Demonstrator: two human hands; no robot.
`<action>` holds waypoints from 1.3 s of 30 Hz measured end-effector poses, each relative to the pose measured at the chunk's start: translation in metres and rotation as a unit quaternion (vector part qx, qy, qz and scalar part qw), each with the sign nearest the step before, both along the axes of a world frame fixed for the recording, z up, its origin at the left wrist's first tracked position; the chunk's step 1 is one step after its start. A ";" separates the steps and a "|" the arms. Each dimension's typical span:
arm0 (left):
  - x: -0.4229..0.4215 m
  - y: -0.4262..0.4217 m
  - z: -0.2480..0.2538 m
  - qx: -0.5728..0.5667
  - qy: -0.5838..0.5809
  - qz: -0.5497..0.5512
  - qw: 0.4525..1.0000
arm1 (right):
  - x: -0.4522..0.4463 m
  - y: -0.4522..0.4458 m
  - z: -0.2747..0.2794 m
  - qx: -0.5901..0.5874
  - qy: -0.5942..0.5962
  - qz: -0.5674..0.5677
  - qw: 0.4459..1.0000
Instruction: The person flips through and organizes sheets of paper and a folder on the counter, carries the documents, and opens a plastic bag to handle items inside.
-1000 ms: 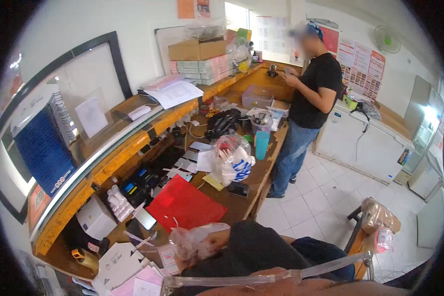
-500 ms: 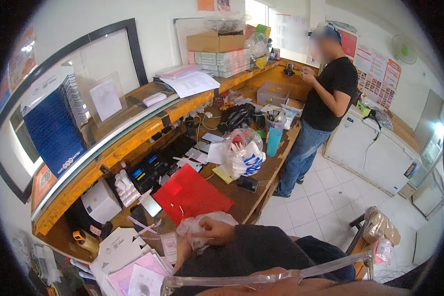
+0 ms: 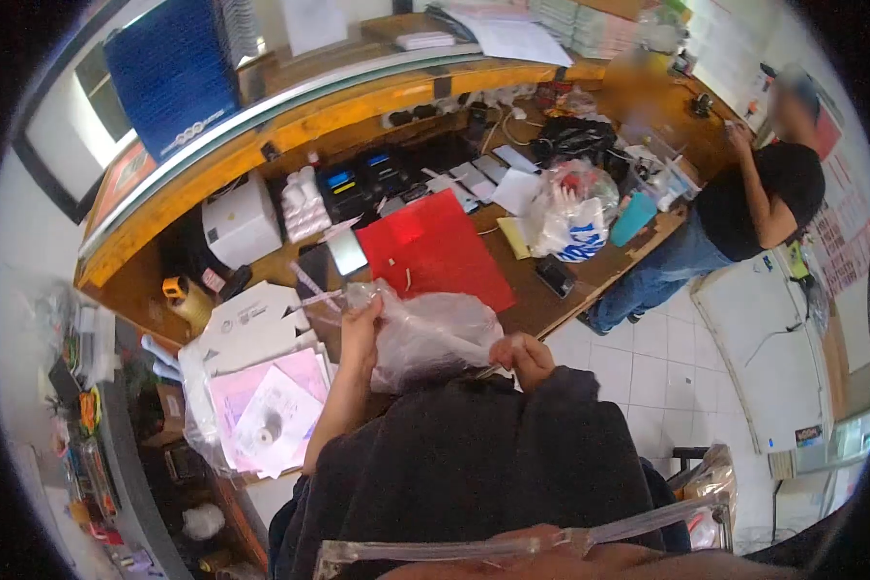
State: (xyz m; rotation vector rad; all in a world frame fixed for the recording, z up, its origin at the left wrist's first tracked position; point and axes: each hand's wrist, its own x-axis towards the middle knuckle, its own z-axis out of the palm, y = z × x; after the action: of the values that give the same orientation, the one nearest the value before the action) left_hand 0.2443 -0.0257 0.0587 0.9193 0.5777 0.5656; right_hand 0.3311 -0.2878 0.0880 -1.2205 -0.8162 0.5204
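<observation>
A translucent plastic bag [image 3: 433, 329] is stretched between my two hands, close to my body at the desk's near edge. Its left end is pinched in my left hand [image 3: 362, 333]. On the other side, my right hand [image 3: 522, 358] has its fingers closed on the bag's right end. Just beyond the bag a red folder [image 3: 440, 246] lies flat, with small white scraps on it. White cartons and pink papers [image 3: 266, 401] lie to the left of my left hand. What the bag contains, if anything, cannot be made out.
A filled plastic bag [image 3: 575, 213], a black phone [image 3: 554, 275] and a teal cup [image 3: 633, 217] are on the desk at the right. Black devices [image 3: 362, 184] stand behind the folder. A person in a black shirt [image 3: 764, 198] stands at the right beside a white freezer [image 3: 764, 348].
My hands have moved apart, spreading the plastic bag that was bunched between them. The view has tilted down and turned, so the desk sits higher and the other person farther right.
</observation>
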 end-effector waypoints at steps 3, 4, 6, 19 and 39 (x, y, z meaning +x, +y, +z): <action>0.001 0.019 -0.014 0.079 0.056 0.028 0.995 | -0.001 -0.021 -0.017 -0.017 -0.003 0.009 1.000; 0.002 0.019 -0.020 0.077 0.059 0.031 0.995 | -0.001 -0.029 -0.021 -0.025 -0.006 0.010 1.000; 0.003 0.018 -0.024 0.090 0.087 0.044 0.991 | 0.001 -0.041 -0.026 -0.034 -0.014 0.011 0.999; -0.035 -0.017 0.043 0.323 -0.106 -0.271 0.900 | 0.031 0.038 0.025 0.046 0.152 0.080 0.984; -0.014 -0.060 0.019 0.049 -0.153 -0.239 0.958 | 0.013 0.064 0.034 0.014 -0.118 -0.015 0.993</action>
State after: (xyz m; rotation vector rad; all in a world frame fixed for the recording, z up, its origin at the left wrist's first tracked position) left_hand 0.2306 -0.0859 0.0772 0.9998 0.0376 0.2897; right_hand 0.3437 -0.2237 0.1223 -1.2822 -0.9996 0.3424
